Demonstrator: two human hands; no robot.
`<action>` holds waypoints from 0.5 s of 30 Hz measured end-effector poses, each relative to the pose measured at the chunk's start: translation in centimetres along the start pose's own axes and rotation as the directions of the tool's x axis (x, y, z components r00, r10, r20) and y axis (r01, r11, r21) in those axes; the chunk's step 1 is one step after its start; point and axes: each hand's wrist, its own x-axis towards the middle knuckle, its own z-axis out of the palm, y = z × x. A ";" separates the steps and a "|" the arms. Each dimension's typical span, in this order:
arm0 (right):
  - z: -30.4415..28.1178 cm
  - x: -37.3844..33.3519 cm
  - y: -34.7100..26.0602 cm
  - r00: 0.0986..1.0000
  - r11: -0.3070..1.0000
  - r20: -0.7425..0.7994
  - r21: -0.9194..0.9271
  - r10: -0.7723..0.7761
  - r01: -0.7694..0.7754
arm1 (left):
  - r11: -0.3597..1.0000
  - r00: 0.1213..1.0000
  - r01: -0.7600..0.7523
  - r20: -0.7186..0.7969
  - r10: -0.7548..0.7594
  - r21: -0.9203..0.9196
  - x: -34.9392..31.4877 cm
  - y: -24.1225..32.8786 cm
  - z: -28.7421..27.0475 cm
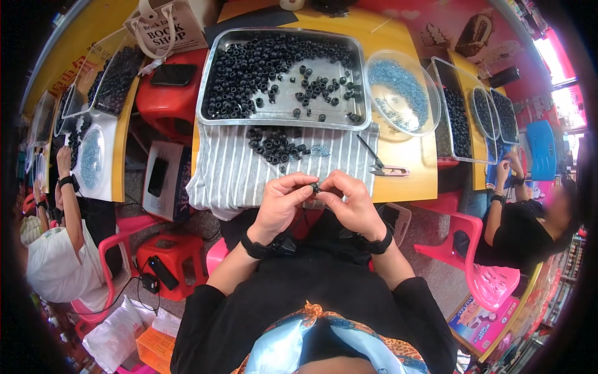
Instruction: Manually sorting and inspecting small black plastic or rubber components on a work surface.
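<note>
My left hand (281, 201) and my right hand (352, 201) meet above the near edge of a striped cloth (218, 165). Between their fingertips is a small black round part (316, 187), pinched from both sides; fingers cover much of it. Just beyond the hands, a loose heap of black ring-like parts (274, 146) lies on the cloth beside a few small clear bluish pieces (320, 150). A metal tray (283, 123) with many more such black parts stands behind the heap. At its right sits a round clear plastic container (434, 103) with bluish pieces (402, 87).
Small snips (391, 171) lie right of the cloth on the yellow table (414, 184). Red stools (171, 93) and a box with a phone (158, 176) stand at the left. One person (62, 255) sits left and another (517, 224) right, each at a similar table.
</note>
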 end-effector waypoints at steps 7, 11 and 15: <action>0.4 -0.1 -0.5 0.993 0.984 -0.058 -0.151 -0.107 0.097 | 0.999 0.998 -0.034 0.048 0.034 0.017 0.0 -0.3 -0.3; 0.4 0.0 -0.1 0.990 0.986 -0.051 -0.101 -0.135 0.129 | 0.999 0.999 -0.039 0.037 0.038 0.026 0.0 -0.2 -0.2; 0.6 0.2 0.8 0.981 0.982 -0.061 -0.015 -0.186 0.186 | 0.990 0.992 -0.111 0.075 0.104 0.089 0.1 -0.7 -0.9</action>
